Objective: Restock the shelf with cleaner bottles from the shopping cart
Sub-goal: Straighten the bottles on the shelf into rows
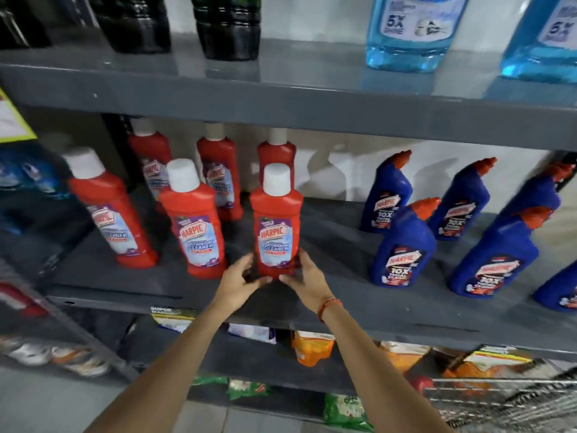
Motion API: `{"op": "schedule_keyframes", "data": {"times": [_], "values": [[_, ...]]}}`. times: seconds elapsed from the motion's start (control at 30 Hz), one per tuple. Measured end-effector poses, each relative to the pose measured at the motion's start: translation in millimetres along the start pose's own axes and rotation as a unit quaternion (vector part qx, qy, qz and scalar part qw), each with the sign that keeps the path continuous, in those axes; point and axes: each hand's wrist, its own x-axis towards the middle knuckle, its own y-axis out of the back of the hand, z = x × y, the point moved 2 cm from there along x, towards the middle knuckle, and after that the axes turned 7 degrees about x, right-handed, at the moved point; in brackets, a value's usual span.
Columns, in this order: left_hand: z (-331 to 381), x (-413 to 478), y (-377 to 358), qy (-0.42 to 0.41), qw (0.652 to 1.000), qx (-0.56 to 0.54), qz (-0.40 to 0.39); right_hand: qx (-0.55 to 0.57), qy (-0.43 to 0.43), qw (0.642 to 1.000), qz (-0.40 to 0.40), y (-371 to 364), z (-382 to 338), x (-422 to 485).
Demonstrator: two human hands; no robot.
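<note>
A red cleaner bottle (pixel 276 220) with a white cap stands upright on the grey middle shelf (pixel 337 295), near its front. My left hand (pixel 239 281) and my right hand (pixel 307 281) grip its base from either side. Several more red cleaner bottles (pixel 195 220) stand to its left and behind it. Blue cleaner bottles (pixel 402 245) with orange caps stand on the same shelf to the right. The wire shopping cart (pixel 512 401) shows at the bottom right corner.
The upper shelf (pixel 281 101) carries dark bottles (pixel 229 26) and light-blue liquid bottles (pixel 412 32). Packets (pixel 312 348) lie on the lower shelves. A gap of bare shelf lies between the red and the blue bottles.
</note>
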Motion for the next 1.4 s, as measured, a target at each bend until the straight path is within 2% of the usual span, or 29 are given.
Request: {"op": "schedule_keyframes", "data": {"times": [0.13, 0.33, 0.47, 0.53, 0.6, 0.67, 0.73, 0.83, 0.9, 0.97, 1.03, 1.17, 1.4], "values": [[-3.5, 10.5, 6.3, -0.024, 0.999, 0.017, -0.027, 0.014, -0.004, 0.998, 0.066, -11.2, 2.8, 1.8], [-11.1, 11.6, 13.1, -0.016, 0.999, 0.009, -0.044, -0.002, 0.009, 0.998, 0.070, -16.2, 2.7, 2.2], [-2.1, 7.3, 14.6, -0.014, 0.998, 0.006, -0.061, -0.012, -0.017, 0.997, 0.069, -14.5, 4.3, 3.4], [-2.1, -2.5, 19.6, -0.005, 0.999, -0.006, -0.045, -0.013, -0.021, 0.991, 0.135, -17.2, 4.4, -0.7], [-8.0, -16.2, 33.1, -0.008, 1.000, -0.021, -0.008, 0.022, -0.018, 0.967, 0.255, -26.6, 1.0, -13.2], [-21.6, -28.6, 55.7, -0.026, 0.999, -0.023, 0.039, 0.050, 0.026, 0.946, 0.320, -45.5, -4.9, -25.7], [-35.7, -37.6, 86.7, -0.040, 0.993, -0.004, 0.108, 0.053, 0.081, 0.957, 0.274, -74.5, -15.3, -26.2], [-56.6, -40.3, 128.0, -0.034, 0.966, 0.096, 0.239, 0.031, 0.098, 0.984, 0.145, -110.9, -33.6, -7.4], [-67.9, -36.4, 141.8, -0.033, 0.958, 0.125, 0.255, 0.018, 0.078, 0.993, 0.086, -123.5, -40.6, 10.2], [-74.9, -29.5, 145.7, -0.033, 0.969, 0.135, 0.205, 0.019, 0.047, 0.998, 0.039, -128.4, -44.0, 25.5], [-79.8, -19.9, 141.4, -0.016, 0.985, 0.118, 0.122, 0.025, 0.032, 0.999, 0.005, -128.7, -41.5, 36.9], [-76.0, -1.2, 134.2, 0.008, 0.998, 0.056, -0.003, 0.011, 0.034, 0.999, 0.007, -130.5, -34.8, 43.2], [-75.2, 16.4, 144.9, 0.025, 0.997, -0.010, -0.079, -0.006, 0.052, 0.998, 0.041, -141.5, -36.2, 45.0]]}}
